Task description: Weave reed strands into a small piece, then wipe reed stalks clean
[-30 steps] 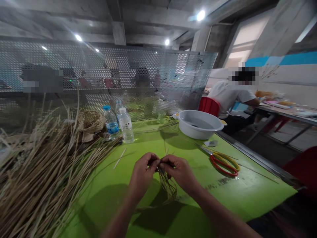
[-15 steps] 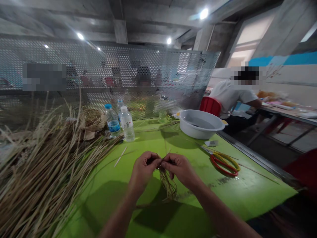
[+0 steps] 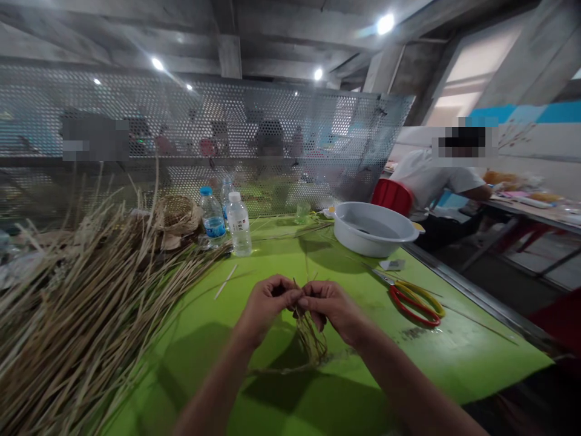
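Note:
Thin plant strands (image 3: pixel 310 342) hang in a small looped bundle below my fingers, above the green tabletop. My left hand (image 3: pixel 275 306) pinches the top of the bundle between thumb and forefinger. Right against it, my right hand (image 3: pixel 330 306) pinches the same strands, so the fingertips of both hands almost touch. The exact crossing of the strands is hidden behind my fingers. One long strand trails left from the bundle's lower end. To the right of my hands lie scissors (image 3: pixel 414 300) with red and yellow handles.
A large heap of dry stalks (image 3: pixel 104 309) covers the left side. Behind it sit a woven basket (image 3: pixel 176 215) and several water bottles (image 3: pixel 239 227). A white basin (image 3: pixel 376 230) stands at the back right, near a seated person (image 3: pixel 431 175). A perforated metal screen (image 3: pixel 272 133) borders the table.
The view has turned slightly left, so the scene sits further right. Both hands keep their pinch on the strands, with only small finger shifts.

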`<action>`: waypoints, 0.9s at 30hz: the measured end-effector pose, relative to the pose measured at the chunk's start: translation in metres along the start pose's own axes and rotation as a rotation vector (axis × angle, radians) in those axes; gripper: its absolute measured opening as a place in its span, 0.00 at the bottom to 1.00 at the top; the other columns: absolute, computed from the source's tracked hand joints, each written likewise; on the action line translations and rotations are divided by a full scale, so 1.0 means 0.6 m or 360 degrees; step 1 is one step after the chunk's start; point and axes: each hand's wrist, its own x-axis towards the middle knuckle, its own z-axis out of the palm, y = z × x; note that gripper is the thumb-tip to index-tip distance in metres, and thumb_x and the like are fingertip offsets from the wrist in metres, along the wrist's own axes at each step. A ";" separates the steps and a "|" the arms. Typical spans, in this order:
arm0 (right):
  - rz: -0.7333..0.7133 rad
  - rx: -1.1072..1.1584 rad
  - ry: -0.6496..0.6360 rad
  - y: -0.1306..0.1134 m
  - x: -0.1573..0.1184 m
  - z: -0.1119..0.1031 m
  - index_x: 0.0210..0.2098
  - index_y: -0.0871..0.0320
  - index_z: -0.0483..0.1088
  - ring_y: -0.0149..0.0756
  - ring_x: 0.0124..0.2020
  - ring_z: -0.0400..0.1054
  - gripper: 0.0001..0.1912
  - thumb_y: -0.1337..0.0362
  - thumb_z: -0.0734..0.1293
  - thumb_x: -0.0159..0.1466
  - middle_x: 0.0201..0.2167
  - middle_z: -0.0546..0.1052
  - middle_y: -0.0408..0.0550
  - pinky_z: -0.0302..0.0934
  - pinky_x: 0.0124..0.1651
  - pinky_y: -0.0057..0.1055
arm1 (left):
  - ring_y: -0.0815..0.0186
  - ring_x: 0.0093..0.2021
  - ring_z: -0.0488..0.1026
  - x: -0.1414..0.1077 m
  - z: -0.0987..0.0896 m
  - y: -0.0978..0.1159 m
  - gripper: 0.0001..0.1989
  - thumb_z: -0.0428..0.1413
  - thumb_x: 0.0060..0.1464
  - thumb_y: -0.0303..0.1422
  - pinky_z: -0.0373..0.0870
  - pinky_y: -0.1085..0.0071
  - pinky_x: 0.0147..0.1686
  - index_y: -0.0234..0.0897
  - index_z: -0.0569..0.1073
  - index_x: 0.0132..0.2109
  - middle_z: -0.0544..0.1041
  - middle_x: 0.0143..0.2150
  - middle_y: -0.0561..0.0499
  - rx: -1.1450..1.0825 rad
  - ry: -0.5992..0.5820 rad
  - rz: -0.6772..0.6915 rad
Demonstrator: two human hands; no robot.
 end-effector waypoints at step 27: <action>-0.0712 0.0234 0.0555 -0.005 0.036 -0.019 0.30 0.58 0.71 0.28 0.23 0.64 0.11 0.56 0.71 0.59 0.28 0.75 0.43 0.60 0.28 0.26 | 0.59 0.53 0.74 -0.081 0.003 -0.074 0.18 0.59 0.55 0.44 0.68 0.62 0.56 0.42 0.77 0.49 0.77 0.54 0.45 -0.0491 0.0817 -0.0213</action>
